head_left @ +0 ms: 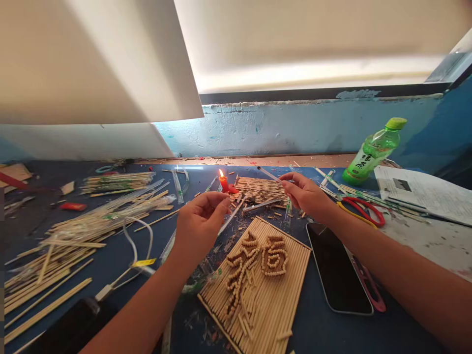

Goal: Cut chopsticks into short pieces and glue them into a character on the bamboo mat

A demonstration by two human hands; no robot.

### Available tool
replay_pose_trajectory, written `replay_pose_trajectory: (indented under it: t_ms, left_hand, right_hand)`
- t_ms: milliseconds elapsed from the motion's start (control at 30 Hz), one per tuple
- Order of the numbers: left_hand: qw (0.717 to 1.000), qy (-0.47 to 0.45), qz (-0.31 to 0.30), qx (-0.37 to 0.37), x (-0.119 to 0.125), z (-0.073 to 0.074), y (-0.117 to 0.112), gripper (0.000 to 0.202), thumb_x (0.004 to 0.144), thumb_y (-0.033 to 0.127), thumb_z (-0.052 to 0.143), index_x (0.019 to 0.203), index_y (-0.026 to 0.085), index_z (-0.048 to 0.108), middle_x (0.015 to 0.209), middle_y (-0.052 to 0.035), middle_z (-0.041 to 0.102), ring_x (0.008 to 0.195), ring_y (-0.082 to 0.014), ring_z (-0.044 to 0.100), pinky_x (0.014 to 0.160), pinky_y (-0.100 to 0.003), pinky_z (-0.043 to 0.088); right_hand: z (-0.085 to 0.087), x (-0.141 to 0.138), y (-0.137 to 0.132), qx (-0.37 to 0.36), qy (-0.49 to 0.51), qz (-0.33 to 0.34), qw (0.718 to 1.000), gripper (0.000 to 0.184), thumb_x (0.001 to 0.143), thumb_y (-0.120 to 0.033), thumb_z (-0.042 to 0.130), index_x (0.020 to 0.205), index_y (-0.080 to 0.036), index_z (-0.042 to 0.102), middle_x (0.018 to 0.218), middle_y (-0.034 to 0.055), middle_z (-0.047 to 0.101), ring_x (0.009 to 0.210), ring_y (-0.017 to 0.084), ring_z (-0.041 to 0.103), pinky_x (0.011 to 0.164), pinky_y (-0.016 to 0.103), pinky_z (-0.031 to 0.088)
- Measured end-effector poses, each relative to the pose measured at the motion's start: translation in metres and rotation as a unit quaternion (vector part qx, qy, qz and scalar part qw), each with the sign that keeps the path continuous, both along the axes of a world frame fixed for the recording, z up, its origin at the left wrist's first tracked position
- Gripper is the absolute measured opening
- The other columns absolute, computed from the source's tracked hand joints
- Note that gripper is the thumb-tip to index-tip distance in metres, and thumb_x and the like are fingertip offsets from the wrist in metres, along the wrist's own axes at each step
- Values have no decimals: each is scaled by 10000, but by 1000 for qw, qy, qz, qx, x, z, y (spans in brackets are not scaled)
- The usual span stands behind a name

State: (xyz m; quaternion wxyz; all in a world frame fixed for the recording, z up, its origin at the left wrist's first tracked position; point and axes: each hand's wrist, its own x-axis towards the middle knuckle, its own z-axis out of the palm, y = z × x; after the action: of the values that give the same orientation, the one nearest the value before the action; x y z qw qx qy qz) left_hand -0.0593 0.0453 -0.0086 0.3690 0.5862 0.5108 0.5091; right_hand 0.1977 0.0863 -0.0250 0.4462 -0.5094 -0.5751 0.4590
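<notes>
My left hand (201,219) is raised above the table, fingers curled, pinching something small near the flame of a short red candle (223,183). My right hand (304,192) pinches a thin clear glue stick (269,174) that slants up to the left, close to the candle. Below both hands lies a mat of glued bamboo sticks (287,290) with small beaded shapes stuck on top. A second flat bundle of sticks (260,189) lies behind the candle.
Loose bamboo sticks and plastic wrappers (73,236) pile up at the left. A black phone (337,268) lies right of the mat, red-handled pliers (363,209) beyond it. A green bottle (374,152) leans on the blue wall, papers (424,194) beside it.
</notes>
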Motion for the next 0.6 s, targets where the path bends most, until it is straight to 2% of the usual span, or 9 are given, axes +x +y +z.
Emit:
replay_pose_trajectory:
  t_ms: [167,367,600]
  left_hand:
    - [999,-29,14,-15,-8,-7,7,205,852,331,729,996,185,737,735,-9,697,572,-109,573,519,-217,475]
    - [998,-43,7,-33,-9,-7,8,224,844,336,741,1017,194,735,826,-25,725,641,-119,608,568,-226,488]
    - [998,-33,1,-50,-6,-9,2,157,837,305,743,931,181,720,830,-31,728,675,-131,612,607,-245,481]
  right_hand:
    - [10,-29,29,68,-124,50,989,182,944,-344,557,1035,-201,624,644,-24,512,501,116,389,457,274,271]
    - [8,-66,54,138,-238,58,960,189,929,-322,559,1003,-193,675,572,-16,503,519,144,400,523,315,263]
    - [1,-72,57,168,-277,49,945,237,942,-344,527,1047,-187,670,677,21,611,582,159,493,569,318,324]
